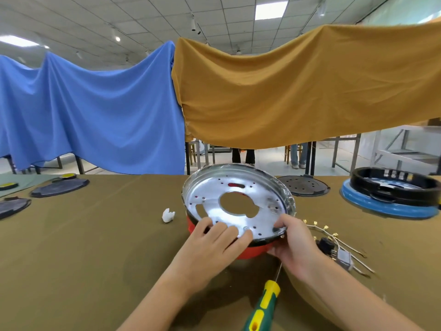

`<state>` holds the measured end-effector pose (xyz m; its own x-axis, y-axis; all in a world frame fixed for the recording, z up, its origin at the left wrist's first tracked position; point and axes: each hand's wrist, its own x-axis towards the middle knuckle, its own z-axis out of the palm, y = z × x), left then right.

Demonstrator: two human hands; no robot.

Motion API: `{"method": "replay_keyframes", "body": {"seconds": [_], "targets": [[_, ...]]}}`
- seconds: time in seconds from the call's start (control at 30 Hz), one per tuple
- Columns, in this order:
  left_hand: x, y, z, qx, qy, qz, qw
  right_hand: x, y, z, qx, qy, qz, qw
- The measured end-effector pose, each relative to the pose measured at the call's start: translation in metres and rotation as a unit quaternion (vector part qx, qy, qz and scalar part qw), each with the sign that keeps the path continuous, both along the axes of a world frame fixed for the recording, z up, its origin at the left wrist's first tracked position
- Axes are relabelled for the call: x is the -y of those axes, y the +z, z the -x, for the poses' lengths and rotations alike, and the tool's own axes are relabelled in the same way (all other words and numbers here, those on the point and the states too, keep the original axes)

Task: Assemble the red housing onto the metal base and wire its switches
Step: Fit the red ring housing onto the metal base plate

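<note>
Your left hand point(216, 240) lies flat, fingers straight, on near edge of metal base point(235, 201). Your right hand point(294, 244) grips rim where base sits tilted in red housing point(253, 250), mid-worktop point(95, 235). Switch wiring point(334, 247) just right; screwdriver point(265, 304) near.

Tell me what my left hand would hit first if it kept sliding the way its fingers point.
The left hand lies flat on the metal base, fingers pointing up and right. Going on, it would probably meet the right hand's thumb at the near rim, though depth is uncertain.
</note>
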<state>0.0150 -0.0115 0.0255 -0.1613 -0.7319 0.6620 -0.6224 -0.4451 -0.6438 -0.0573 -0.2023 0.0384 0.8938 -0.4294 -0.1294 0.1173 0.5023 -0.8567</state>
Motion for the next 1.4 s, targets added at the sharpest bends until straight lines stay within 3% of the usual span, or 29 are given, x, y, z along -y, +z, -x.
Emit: {"method": "replay_keyframes", "body": {"seconds": [0.13,0.2,0.23,0.27,0.37,0.4,0.43,0.47,0.53,0.7,1.1,1.4], "targets": [[-0.004,0.0,-0.008,-0.124,0.0,0.04,0.991,0.0,-0.003,-0.003,-0.002,-0.089,0.019,0.996],[-0.01,0.003,-0.011,-0.284,-0.024,0.163,0.945,0.001,-0.005,-0.003,-0.001,-0.123,0.029,0.992],[-0.013,0.004,-0.012,-0.393,-0.044,0.24,0.887,0.002,-0.005,-0.004,0.0,-0.136,0.026,0.99],[-0.015,0.005,-0.013,-0.511,-0.069,0.31,0.799,0.004,-0.006,-0.004,0.002,-0.144,0.014,0.989],[-0.021,0.008,-0.016,-0.759,-0.186,0.42,0.461,0.005,-0.006,-0.006,0.021,-0.155,-0.008,0.988],[-0.02,0.008,-0.017,-0.801,-0.225,0.41,0.374,0.005,-0.007,-0.006,0.036,-0.159,-0.004,0.987],[-0.018,0.008,-0.016,-0.831,-0.255,0.379,0.317,0.006,-0.008,-0.006,0.055,-0.165,0.004,0.985],[-0.015,0.008,-0.014,-0.851,-0.272,0.34,0.293,0.006,-0.009,-0.006,0.073,-0.17,0.021,0.983],[-0.011,0.007,-0.01,-0.864,-0.292,0.298,0.28,0.005,-0.01,-0.005,0.097,-0.166,0.068,0.979],[-0.018,0.009,-0.015,-0.831,-0.376,0.315,0.262,0.001,-0.011,-0.005,0.1,-0.147,0.157,0.972],[-0.02,0.006,-0.016,-0.809,-0.367,0.314,0.334,-0.001,-0.009,-0.001,0.093,-0.17,0.201,0.96],[-0.02,0.008,-0.013,-0.798,-0.363,0.331,0.348,0.0,-0.008,0.001,0.095,-0.194,0.19,0.958]]}}
